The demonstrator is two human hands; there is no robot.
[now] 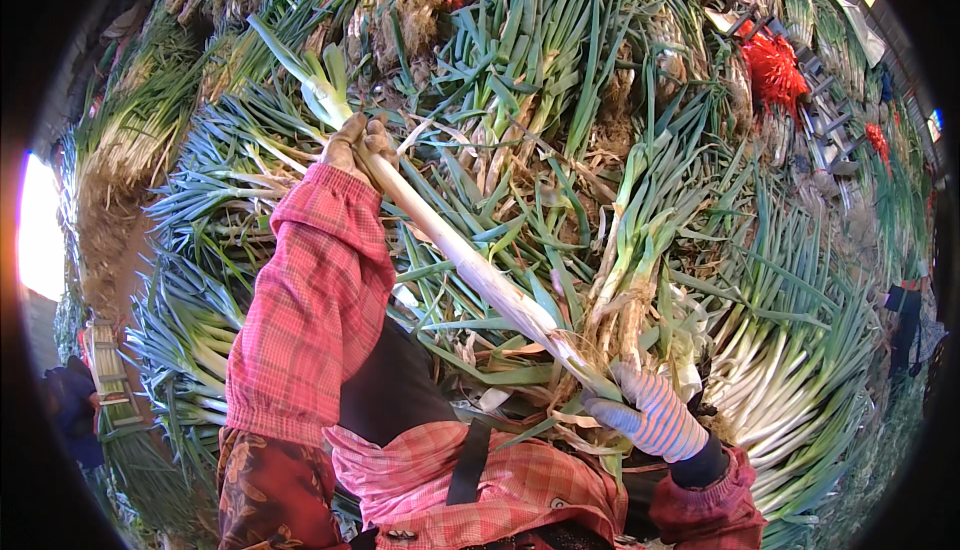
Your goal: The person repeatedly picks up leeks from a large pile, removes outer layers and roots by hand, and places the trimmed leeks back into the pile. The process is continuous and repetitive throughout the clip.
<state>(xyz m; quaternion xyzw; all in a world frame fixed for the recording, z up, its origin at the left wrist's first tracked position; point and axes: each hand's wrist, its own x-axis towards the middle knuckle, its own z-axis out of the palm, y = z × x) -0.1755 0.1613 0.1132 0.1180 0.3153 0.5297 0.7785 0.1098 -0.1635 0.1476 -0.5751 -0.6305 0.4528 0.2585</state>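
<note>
A long, thick green onion with a white stalk [465,261] lies slantwise in front of me, its green top at the upper left. My left hand [358,146], in a dirty brown glove, is closed around the stalk just below the leaves. At the lower right, my right hand [656,415], in a striped knitted glove, grips a strip of leaf beside the root end. Directly beneath the root end, untrimmed green onions [630,310] with dry outer skins lie on loose leaves.
Cleaned green onions [780,385] with white stalks are piled at the right. More onions [217,197] lie at the left, and rooty bundles stand behind. Red plastic ties [772,70] hang at the upper right near a metal ladder-like frame [825,130]. A person [71,411] is at the far left.
</note>
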